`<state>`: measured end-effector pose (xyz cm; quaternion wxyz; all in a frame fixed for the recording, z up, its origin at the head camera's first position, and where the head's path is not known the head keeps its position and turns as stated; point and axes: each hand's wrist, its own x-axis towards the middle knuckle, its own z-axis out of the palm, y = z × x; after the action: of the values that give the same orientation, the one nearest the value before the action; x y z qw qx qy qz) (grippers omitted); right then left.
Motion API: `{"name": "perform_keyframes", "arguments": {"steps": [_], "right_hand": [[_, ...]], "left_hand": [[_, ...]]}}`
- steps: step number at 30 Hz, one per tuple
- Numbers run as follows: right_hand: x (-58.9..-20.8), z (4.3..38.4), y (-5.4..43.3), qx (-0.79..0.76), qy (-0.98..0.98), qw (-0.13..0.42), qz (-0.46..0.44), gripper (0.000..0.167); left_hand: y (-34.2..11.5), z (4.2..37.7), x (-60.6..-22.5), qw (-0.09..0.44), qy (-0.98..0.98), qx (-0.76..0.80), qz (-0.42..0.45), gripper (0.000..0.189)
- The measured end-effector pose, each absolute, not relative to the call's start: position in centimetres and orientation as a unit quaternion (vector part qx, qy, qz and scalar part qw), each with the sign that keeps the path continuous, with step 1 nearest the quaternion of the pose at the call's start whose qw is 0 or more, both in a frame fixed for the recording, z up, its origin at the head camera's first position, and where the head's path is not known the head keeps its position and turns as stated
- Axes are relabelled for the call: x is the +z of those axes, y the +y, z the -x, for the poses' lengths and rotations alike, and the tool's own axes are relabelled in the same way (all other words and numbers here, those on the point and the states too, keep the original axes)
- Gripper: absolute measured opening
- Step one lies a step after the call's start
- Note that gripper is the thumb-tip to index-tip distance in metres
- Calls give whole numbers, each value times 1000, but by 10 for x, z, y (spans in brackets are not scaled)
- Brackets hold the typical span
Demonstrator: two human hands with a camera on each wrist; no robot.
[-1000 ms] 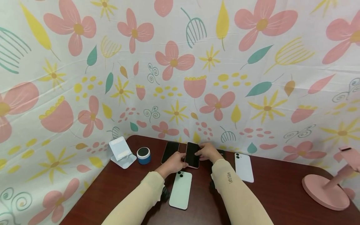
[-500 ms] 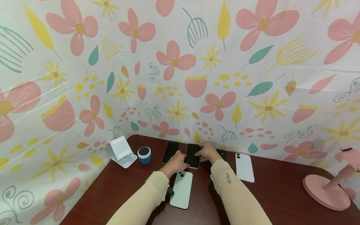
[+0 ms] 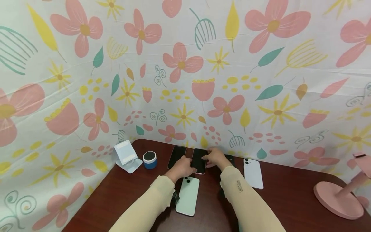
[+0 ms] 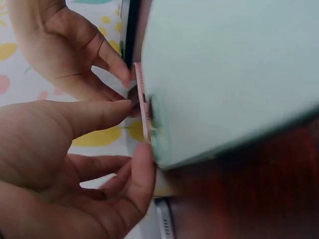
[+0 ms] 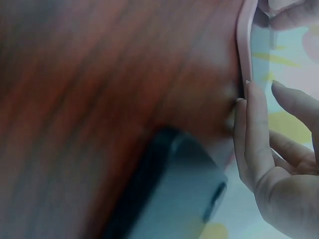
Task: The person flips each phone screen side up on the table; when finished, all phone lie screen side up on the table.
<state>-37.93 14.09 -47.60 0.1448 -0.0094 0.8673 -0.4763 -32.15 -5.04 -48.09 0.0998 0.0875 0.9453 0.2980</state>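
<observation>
A smartphone (image 3: pixel 198 158) with a black screen and pink edge lies face up near the back of the table, between both hands. My left hand (image 3: pixel 182 167) grips its lower left corner, with thumb and finger at the pink frame (image 4: pixel 143 99) in the left wrist view. From the other side, my right hand (image 3: pixel 216 158) holds the right edge; its fingertips meet the frame in the right wrist view. Just below lies a pale green phone (image 3: pixel 187 196), back up with its cameras at the far end. Left of the hands rests another black-screened phone (image 3: pixel 176 154).
A dark phone (image 3: pixel 231 158) lies partly hidden behind the right hand, and a white phone (image 3: pixel 253 174) lies farther right. A blue-and-white round jar (image 3: pixel 149 160) and a light blue phone stand (image 3: pixel 127 156) are at left. A pink stand (image 3: pixel 337 199) occupies the right side, before a floral cloth (image 3: pixel 185 96).
The left hand has shifted slightly right along the phone's lower edge. The right hand stays at the phone's right edge. The head view has drifted slightly.
</observation>
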Motion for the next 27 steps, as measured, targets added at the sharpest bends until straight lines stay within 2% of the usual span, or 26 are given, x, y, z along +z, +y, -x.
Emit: {"name": "perform_keyframes", "arguments": {"steps": [8, 19, 27], "right_hand": [[-458, 375, 173, -496, 857, 137, 14, 70], [-454, 376, 201, -519, 844, 135, -3, 64], [-456, 374, 212, -516, 847, 127, -8, 61]], "left_hand": [[-32, 310, -469, 72, 957, 269, -78, 60], [4, 306, -461, 73, 953, 262, -132, 55], [25, 306, -460, 81, 958, 238, -141, 57]]}}
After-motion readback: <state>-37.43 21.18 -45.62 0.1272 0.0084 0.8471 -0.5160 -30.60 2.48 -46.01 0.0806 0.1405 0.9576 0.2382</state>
